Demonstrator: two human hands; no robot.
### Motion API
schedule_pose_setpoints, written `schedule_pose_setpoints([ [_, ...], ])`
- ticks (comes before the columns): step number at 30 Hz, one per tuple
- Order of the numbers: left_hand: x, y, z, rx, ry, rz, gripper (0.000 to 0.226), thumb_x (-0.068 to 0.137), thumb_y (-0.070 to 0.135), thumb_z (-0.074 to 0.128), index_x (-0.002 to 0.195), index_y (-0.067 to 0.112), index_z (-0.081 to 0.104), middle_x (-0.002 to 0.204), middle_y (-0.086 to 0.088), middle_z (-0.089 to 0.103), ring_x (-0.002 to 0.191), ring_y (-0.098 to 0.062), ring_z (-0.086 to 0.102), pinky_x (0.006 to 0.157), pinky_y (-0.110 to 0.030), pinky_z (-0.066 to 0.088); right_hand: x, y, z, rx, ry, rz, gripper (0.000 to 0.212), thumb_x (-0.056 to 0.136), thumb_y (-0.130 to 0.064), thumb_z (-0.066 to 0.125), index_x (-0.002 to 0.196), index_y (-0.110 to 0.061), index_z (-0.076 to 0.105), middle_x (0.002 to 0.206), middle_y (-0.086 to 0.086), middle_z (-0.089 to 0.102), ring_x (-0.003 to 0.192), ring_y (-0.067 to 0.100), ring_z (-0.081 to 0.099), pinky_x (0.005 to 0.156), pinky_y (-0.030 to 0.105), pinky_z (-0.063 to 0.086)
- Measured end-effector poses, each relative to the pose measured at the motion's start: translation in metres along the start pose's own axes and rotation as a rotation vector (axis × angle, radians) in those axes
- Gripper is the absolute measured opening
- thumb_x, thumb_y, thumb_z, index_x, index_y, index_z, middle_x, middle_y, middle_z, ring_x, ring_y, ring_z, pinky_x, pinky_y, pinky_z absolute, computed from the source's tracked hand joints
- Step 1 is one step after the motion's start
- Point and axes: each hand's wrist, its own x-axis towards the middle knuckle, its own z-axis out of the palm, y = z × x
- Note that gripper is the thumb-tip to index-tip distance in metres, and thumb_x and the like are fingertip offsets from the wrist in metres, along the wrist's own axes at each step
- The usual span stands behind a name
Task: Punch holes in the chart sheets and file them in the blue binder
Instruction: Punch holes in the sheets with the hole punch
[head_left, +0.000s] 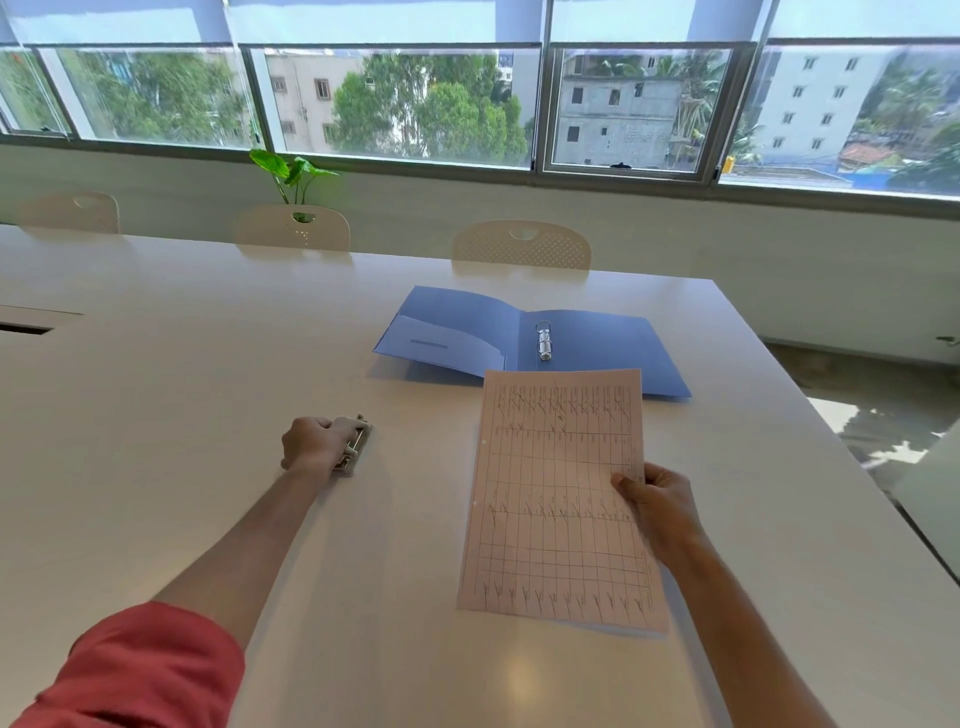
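The blue binder (597, 343) lies open on the white table (208, 364), its metal rings (544, 340) showing at the middle. My right hand (657, 506) pinches the right edge of the pale pink chart sheets (556, 493), held just above the table in front of the binder. Two small punched holes show along the sheets' left edge. My left hand (311, 444) grips the small white hole punch (356, 446), which rests on the table left of the sheets.
White chairs (521, 244) stand along the table's far side, with a green plant (291, 174) behind one. A wide window runs across the back wall. The table's right edge (810, 415) drops to the floor. A cable slot (26, 327) sits at far left.
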Motion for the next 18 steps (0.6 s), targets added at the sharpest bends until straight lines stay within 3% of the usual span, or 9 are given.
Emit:
schedule_pose_setpoints([
  [2, -0.005, 0.005, -0.001, 0.033, 0.02, 0.004, 0.042, 0.055, 0.045, 0.068, 0.081, 0.012, 0.075, 0.08, -0.009, 0.074, 0.091, -0.031, 0.066, 0.088, -0.042, 0.049, 0.0, 0.001, -0.001, 0.008, -0.004, -0.004, 0.015, 0.091, 0.002, 0.056, 0.102, 0.003, 0.067, 0.103, 0.021, 0.072, 0.087, 0.038, 0.072, 0.076, 0.048, 0.06],
  [4, -0.012, 0.012, 0.0, 0.13, 0.114, 0.108, 0.045, 0.07, 0.033, 0.071, 0.11, 0.012, 0.069, 0.114, -0.014, 0.066, 0.111, -0.036, 0.054, 0.092, -0.043, 0.038, 0.0, 0.001, -0.002, 0.014, -0.006, -0.008, 0.015, 0.091, 0.002, 0.056, 0.102, 0.003, 0.066, 0.104, 0.022, 0.071, 0.088, 0.038, 0.072, 0.078, 0.049, 0.059],
  [6, -0.024, 0.021, 0.006, 0.103, 0.17, 0.285, 0.044, 0.078, 0.025, 0.07, 0.117, 0.007, 0.064, 0.124, -0.017, 0.061, 0.114, -0.038, 0.051, 0.094, -0.044, 0.038, -0.002, 0.0, -0.002, 0.016, -0.004, -0.012, 0.015, 0.091, 0.002, 0.056, 0.102, 0.004, 0.066, 0.103, 0.021, 0.072, 0.086, 0.038, 0.072, 0.076, 0.048, 0.06],
  [8, -0.044, 0.034, 0.014, -0.008, 0.113, 0.412, 0.039, 0.082, 0.026, 0.068, 0.115, 0.006, 0.064, 0.121, -0.013, 0.064, 0.107, -0.031, 0.058, 0.093, -0.038, 0.041, -0.004, -0.002, -0.002, 0.014, -0.005, -0.019, 0.015, 0.091, 0.001, 0.056, 0.102, 0.004, 0.066, 0.101, 0.021, 0.072, 0.085, 0.037, 0.072, 0.073, 0.046, 0.061],
  [11, -0.085, 0.052, 0.029, -0.124, -0.185, 0.433, 0.045, 0.087, 0.036, 0.065, 0.121, 0.008, 0.06, 0.116, -0.006, 0.064, 0.099, -0.018, 0.058, 0.089, -0.031, 0.045, -0.007, -0.007, -0.002, 0.012, 0.008, -0.037, 0.015, 0.091, 0.0, 0.057, 0.103, 0.003, 0.066, 0.101, 0.019, 0.072, 0.085, 0.036, 0.073, 0.076, 0.047, 0.06],
  [15, -0.117, 0.062, 0.048, -0.397, -0.708, 0.29, 0.077, 0.066, 0.056, 0.07, 0.122, 0.004, 0.056, 0.119, -0.016, 0.065, 0.106, -0.025, 0.062, 0.095, -0.038, 0.049, -0.014, -0.019, -0.002, -0.023, 0.026, -0.114, 0.012, 0.091, -0.004, 0.059, 0.099, -0.003, 0.068, 0.095, 0.017, 0.074, 0.082, 0.035, 0.073, 0.075, 0.047, 0.059],
  [18, -0.129, 0.068, 0.055, -0.453, -0.947, 0.242, 0.06, 0.076, 0.05, 0.065, 0.117, 0.006, 0.061, 0.115, -0.01, 0.07, 0.108, -0.026, 0.065, 0.096, -0.04, 0.048, -0.021, -0.031, -0.004, -0.031, 0.033, -0.178, 0.011, 0.091, -0.006, 0.06, 0.097, -0.005, 0.068, 0.092, 0.014, 0.075, 0.079, 0.032, 0.074, 0.068, 0.04, 0.061],
])
